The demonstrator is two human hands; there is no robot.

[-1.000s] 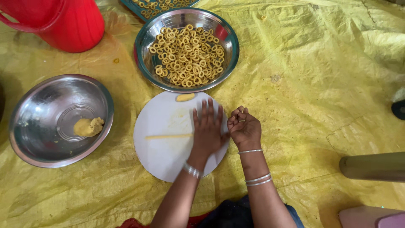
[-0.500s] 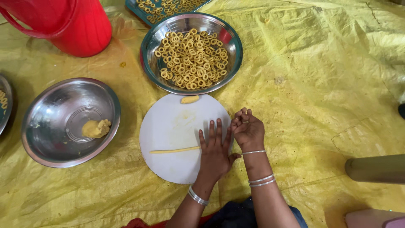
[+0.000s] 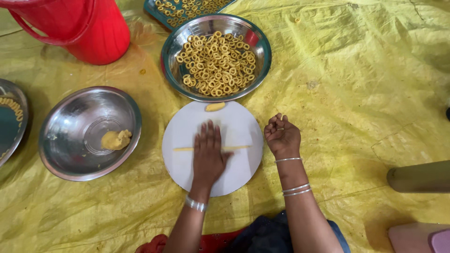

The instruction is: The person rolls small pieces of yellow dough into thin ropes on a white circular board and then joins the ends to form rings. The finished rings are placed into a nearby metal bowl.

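The left hand (image 3: 208, 152), flat and open, has slid leftward across the white round board (image 3: 187, 168), pressing the thin dough rope (image 3: 236, 148), now longer than a second ago; the right hand (image 3: 281, 136) rests loosely curled beside the board, holding nothing visible.

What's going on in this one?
A person sits on a yellow sheet with a round white board in front. The left hand lies flat on a thin dough strand stretched across the board. The right hand rests loosely curled just off the board's edge. A small dough piece sits at the board's far rim. Beyond it, a steel bowl holds many dough rings; another bowl to the left holds a dough lump.
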